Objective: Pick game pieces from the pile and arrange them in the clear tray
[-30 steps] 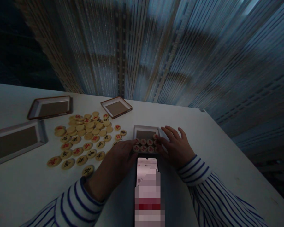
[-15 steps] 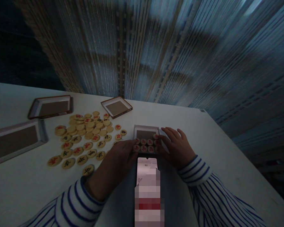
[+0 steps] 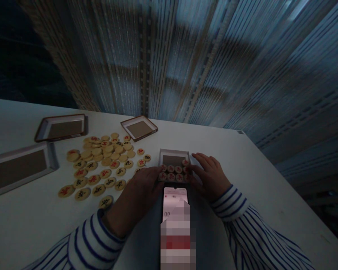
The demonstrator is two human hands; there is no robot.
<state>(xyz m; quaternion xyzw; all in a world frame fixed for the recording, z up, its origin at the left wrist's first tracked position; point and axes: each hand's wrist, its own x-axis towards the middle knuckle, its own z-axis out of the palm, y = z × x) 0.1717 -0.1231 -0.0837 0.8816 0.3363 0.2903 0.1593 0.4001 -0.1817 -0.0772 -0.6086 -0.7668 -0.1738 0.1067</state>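
Both hands at a small box of red-marked discs

I have both hands at the small box [image 3: 173,160], which sits on the white table [image 3: 211,138] in front of me, just beyond the top of my phone [image 3: 172,204]. My left hand [image 3: 142,193] is partly curled, its fingertips at the box's near left corner. My right hand [image 3: 212,176] is loosely half open, with the forefinger and thumb at the right ends of the rows and the other fingers spread outside the wall. In this dim light I cannot tell whether either hand truly grips the box or a disc, or only steadies them.

Inside, the red-marked discs [image 3: 171,176] lie flat in 2 rows along the near wall, with 1 more behind them at the right; the far part of the floor is bare. To my left the loose discs [image 3: 97,152] spread over the table, some overlapping, red-marked, black-marked and plain. Around them lie 2 brown-rimmed trays, the left one [image 3: 66,129] and the middle one [image 3: 141,129], and a white tray [image 3: 21,170].

I judge the box light and fairly stiff, its thin walls apt to bow if squeezed; the sides near the corners look the best hold. The discs seem hard, smooth and sturdy, likely to slide, so I would pinch each by its rim.
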